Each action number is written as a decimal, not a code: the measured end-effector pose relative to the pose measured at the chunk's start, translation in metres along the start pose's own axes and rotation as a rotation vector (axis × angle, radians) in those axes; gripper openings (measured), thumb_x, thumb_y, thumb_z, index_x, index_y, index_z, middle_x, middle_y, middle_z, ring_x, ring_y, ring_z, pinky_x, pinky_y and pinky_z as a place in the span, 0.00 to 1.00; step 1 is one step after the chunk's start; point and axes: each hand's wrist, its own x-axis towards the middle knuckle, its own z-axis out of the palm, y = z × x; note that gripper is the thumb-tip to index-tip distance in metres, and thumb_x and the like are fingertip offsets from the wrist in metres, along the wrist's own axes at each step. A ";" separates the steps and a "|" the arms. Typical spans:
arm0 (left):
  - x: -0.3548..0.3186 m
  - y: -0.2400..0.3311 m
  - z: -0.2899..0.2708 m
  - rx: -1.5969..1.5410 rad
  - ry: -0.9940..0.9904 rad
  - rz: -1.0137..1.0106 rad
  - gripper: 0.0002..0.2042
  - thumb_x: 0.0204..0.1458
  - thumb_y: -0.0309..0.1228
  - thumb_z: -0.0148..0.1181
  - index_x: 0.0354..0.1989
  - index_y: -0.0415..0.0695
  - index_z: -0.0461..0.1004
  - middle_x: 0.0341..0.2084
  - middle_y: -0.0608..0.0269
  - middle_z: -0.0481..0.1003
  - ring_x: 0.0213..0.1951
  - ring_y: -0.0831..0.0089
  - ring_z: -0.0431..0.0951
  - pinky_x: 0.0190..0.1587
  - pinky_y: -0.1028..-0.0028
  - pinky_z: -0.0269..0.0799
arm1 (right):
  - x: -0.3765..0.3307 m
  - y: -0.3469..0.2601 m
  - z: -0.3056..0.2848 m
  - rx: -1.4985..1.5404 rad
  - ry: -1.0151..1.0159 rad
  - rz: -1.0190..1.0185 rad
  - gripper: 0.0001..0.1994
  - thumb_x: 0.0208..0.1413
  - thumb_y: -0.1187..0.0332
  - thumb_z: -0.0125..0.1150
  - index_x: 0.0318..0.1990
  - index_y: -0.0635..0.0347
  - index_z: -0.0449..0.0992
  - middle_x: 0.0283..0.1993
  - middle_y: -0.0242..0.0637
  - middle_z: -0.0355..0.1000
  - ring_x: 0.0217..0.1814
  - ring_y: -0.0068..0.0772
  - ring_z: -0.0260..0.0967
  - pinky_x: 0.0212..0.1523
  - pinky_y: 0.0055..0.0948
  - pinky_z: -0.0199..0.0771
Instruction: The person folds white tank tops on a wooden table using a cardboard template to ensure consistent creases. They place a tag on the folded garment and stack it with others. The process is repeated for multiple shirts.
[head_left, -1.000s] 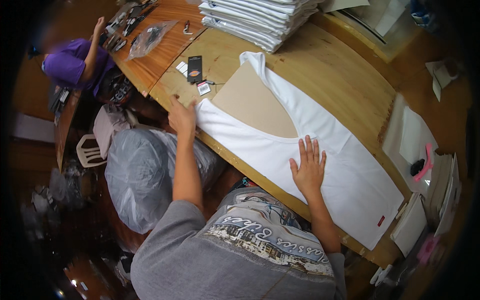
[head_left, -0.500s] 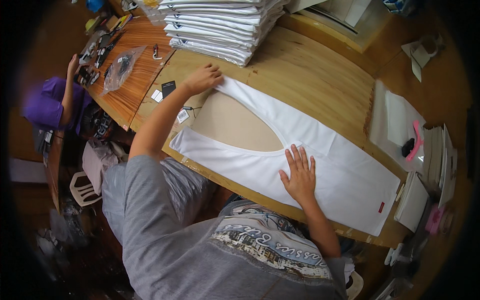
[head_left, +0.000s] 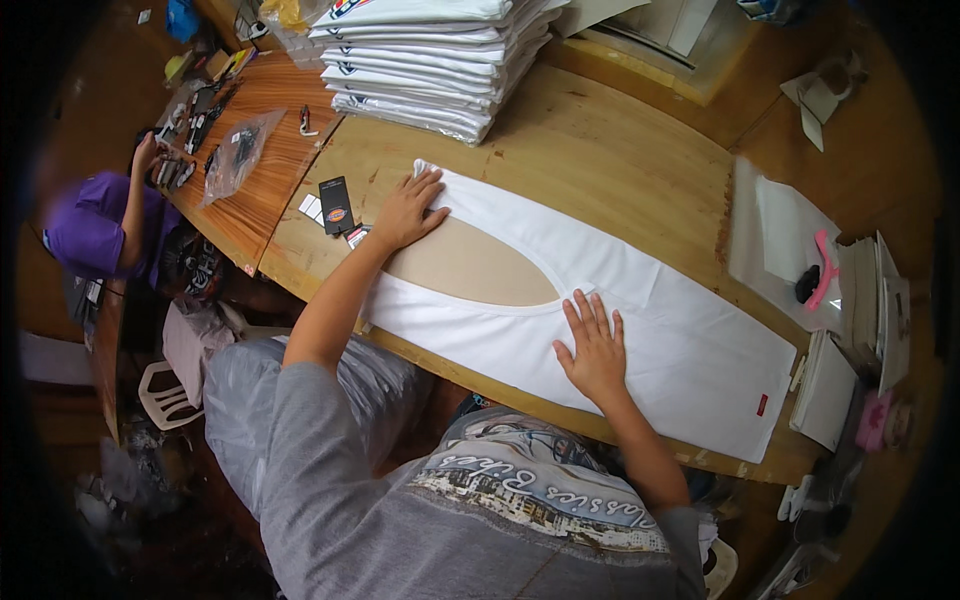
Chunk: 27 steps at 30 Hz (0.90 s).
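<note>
A white sleeveless shirt (head_left: 690,350) lies lengthwise on the wooden table, folded narrow, with a small red label near its far right end. Its deep, rounded neck opening frames a beige board (head_left: 480,262). My left hand (head_left: 408,212) rests palm down on the far-left strap, fingers stretched out and thumb apart. My right hand (head_left: 597,350) lies flat just right of the neckline's curve, fingers spread on the fabric. Neither hand grips anything. Beside my left wrist are a black hang tag (head_left: 337,203) and small white tags (head_left: 311,207).
A tall stack of folded white garments in clear bags (head_left: 415,75) stands at the back. A person in purple (head_left: 110,225) works at the left. On the right sit a plastic sheet (head_left: 780,240), a pink object (head_left: 825,270) and white boxes (head_left: 825,385). A grey plastic bag (head_left: 240,410) is by my left side.
My left hand has moved nearer to me and lies flatter on the strap. The shirt's left end is drawn in over the board, narrowing the neck opening. My right hand stays nearly in place.
</note>
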 end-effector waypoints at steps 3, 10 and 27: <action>0.001 -0.002 -0.003 0.112 -0.014 0.031 0.18 0.46 0.41 0.49 0.41 0.41 0.67 0.49 0.54 0.63 0.52 0.59 0.61 0.56 0.61 0.47 | -0.001 0.000 -0.001 0.028 -0.001 -0.008 0.28 0.47 0.56 0.48 0.57 0.50 0.54 0.62 0.33 0.45 0.65 0.36 0.39 0.60 0.45 0.36; 0.015 0.105 0.010 0.098 -0.027 -0.243 0.24 0.48 0.47 0.43 0.53 0.53 0.57 0.57 0.62 0.52 0.59 0.60 0.48 0.56 0.50 0.39 | -0.003 0.001 0.006 0.089 0.052 0.018 0.29 0.47 0.53 0.48 0.57 0.50 0.53 0.63 0.32 0.44 0.65 0.35 0.38 0.60 0.46 0.34; 0.013 0.386 0.066 -0.191 -0.404 0.469 0.34 0.48 0.50 0.43 0.57 0.38 0.47 0.59 0.54 0.45 0.61 0.62 0.41 0.59 0.55 0.34 | -0.294 0.250 -0.075 0.036 0.259 1.394 0.22 0.41 0.54 0.57 0.39 0.63 0.70 0.43 0.50 0.64 0.46 0.46 0.60 0.46 0.39 0.59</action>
